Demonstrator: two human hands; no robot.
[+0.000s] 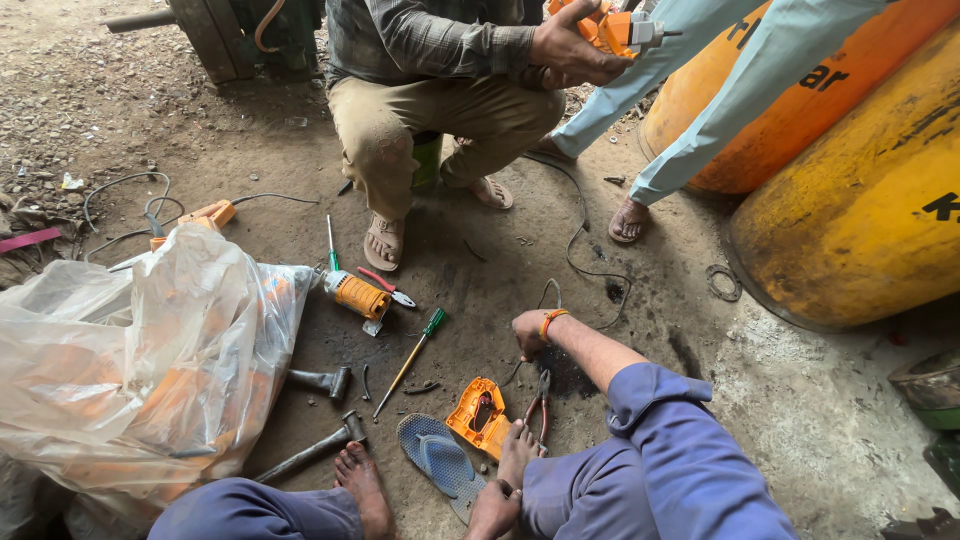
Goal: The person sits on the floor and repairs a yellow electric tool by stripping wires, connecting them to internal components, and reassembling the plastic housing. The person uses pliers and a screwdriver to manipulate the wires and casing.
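My right hand [528, 335], with an orange band at the wrist, reaches out from a blue sleeve and presses curled fingers to the dirt floor beside a thin black cable [580, 255]. My left hand [495, 510] rests curled against my bare right foot [515, 450], with nothing seen in it. Between the hands lie an orange plastic tool housing half [478, 415] and a pair of pliers [541, 400]. A blue sandal [438, 458] lies left of the housing. A green-handled screwdriver [412, 355] lies further out on the floor.
A large clear plastic bag [150, 360] of orange parts fills the left. Two hammers [322, 415], an orange motor part [358, 295] and red-handled pliers [388, 285] lie nearby. A seated person opposite holds an orange power tool [605, 28]. Another person's legs [690, 110] and yellow drums [860, 200] stand right.
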